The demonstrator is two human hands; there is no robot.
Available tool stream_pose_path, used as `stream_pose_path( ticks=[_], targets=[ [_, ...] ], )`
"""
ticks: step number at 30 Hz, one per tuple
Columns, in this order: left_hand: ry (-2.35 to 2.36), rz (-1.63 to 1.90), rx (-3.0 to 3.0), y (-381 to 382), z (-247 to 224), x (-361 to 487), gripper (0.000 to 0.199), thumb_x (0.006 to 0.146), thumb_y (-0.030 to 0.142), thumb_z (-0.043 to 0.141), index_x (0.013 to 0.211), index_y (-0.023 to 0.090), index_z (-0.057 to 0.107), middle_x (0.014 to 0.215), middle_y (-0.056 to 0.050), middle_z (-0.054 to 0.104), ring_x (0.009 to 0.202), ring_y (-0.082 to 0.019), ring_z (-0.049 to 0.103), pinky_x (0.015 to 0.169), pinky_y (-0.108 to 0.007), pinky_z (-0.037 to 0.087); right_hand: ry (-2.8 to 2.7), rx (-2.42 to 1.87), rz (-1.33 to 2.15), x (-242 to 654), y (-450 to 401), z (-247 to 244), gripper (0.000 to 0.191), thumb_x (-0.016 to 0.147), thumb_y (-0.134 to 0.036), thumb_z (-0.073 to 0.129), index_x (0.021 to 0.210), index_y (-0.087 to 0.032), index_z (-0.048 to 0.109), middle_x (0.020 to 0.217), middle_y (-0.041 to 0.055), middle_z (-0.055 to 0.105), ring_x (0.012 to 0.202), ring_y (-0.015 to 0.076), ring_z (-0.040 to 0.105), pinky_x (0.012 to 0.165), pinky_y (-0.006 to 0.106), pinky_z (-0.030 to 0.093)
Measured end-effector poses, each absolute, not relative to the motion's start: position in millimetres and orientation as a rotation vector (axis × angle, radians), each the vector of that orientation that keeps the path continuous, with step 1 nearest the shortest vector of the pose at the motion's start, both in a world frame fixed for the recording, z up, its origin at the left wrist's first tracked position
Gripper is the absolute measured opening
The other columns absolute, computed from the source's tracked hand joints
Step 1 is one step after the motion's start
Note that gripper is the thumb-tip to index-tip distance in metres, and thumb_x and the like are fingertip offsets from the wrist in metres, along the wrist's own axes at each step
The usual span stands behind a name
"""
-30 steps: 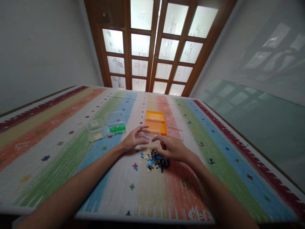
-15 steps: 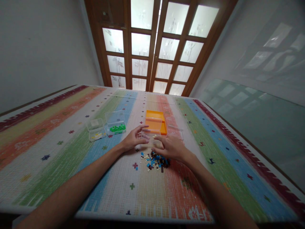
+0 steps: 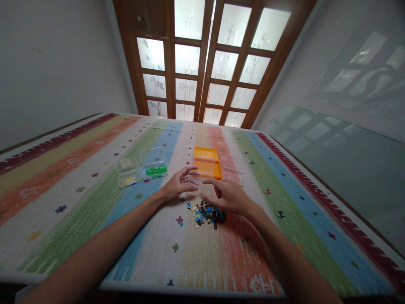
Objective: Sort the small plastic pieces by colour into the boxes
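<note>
Shifting slightly: right hand [image 3: 229,196]'s index finger now reaches further toward left hand [image 3: 179,185]. Its thumb and index are parted, nothing visible between. Left is curved beside clear box [image 3: 201,173]; can't tell if gripping. Loose brick pile [image 3: 209,214] at box's 6 o'clock, orange tray [image 3: 218,170] at 12. White marks, pile's 4–5 o'clock, unreadable; no legible brands.
</note>
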State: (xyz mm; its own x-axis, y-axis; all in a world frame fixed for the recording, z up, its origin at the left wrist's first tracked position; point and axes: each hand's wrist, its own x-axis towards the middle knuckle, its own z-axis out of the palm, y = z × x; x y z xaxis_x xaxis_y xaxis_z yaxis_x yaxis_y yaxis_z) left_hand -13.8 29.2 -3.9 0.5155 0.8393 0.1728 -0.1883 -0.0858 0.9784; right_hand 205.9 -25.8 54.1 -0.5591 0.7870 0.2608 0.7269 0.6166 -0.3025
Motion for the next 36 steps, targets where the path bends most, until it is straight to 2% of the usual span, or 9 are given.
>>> stream_pose_path(
  ticks=[4, 9, 15, 26, 36],
  targets=[
    [0.629, 0.957, 1.408, 28.9, -2.8, -13.9, 0.072, 0.067, 0.017, 0.082, 0.132, 0.020, 0.052, 0.126, -0.012, 0.059, 0.089, -0.016, 0.066, 0.087, -0.037, 0.052, -2.571, -1.035, 0.332, 192.6, -34.7, 53.3, 0.025, 0.091, -0.030, 0.057, 0.109, -0.018, 0.070, 0.065, -0.0008, 0.062, 0.057, 0.0117, 0.051, 0.058, 0.024, 0.031],
    [0.646, 0.961, 1.410, 28.6, -2.3, -13.7, 0.071, 0.066, 0.017, 0.082, 0.131, 0.020, 0.053, 0.124, -0.012, 0.060, 0.090, -0.016, 0.065, 0.087, -0.037, 0.051, -2.687, -1.090, 0.249, 172.4, -41.3, 41.7, 0.030, 0.091, -0.020, 0.055, 0.118, -0.022, 0.069, 0.080, 0.0039, 0.070, 0.066, 0.0139, 0.055, 0.061, 0.025, 0.031],
    [0.650, 0.951, 1.409, 28.3, -2.0, -13.7, 0.071, 0.066, 0.017, 0.082, 0.131, 0.020, 0.052, 0.124, -0.012, 0.059, 0.090, -0.016, 0.065, 0.088, -0.037, 0.050, -2.691, -1.226, 0.238, 161.1, -41.3, 36.8, 0.025, 0.091, -0.016, 0.054, 0.107, -0.020, 0.073, 0.095, 0.0090, 0.073, 0.076, 0.0170, 0.061, 0.065, 0.026, 0.035],
    [0.647, 0.951, 1.406, 28.1, -1.8, -13.8, 0.070, 0.067, 0.018, 0.082, 0.131, 0.021, 0.053, 0.122, -0.011, 0.060, 0.090, -0.016, 0.065, 0.087, -0.036, 0.051, -2.763, -1.256, 0.147, 157.1, -42.8, 38.0, 0.019, 0.087, -0.019, 0.055, 0.096, -0.018, 0.072, 0.077, 0.0050, 0.070, 0.066, 0.0159, 0.058, 0.055, 0.028, 0.024],
    [0.651, 0.946, 1.388, 28.1, -1.6, -14.0, 0.072, 0.066, 0.017, 0.083, 0.131, 0.020, 0.053, 0.125, -0.011, 0.060, 0.089, -0.015, 0.066, 0.090, -0.037, 0.051, -2.801, -1.187, -0.011, 154.2, -42.1, 23.5, 0.021, 0.087, -0.021, 0.050, 0.092, -0.012, 0.068, 0.072, 0.0075, 0.067, 0.060, 0.0159, 0.053, 0.054, 0.029, 0.024]
  ],
)
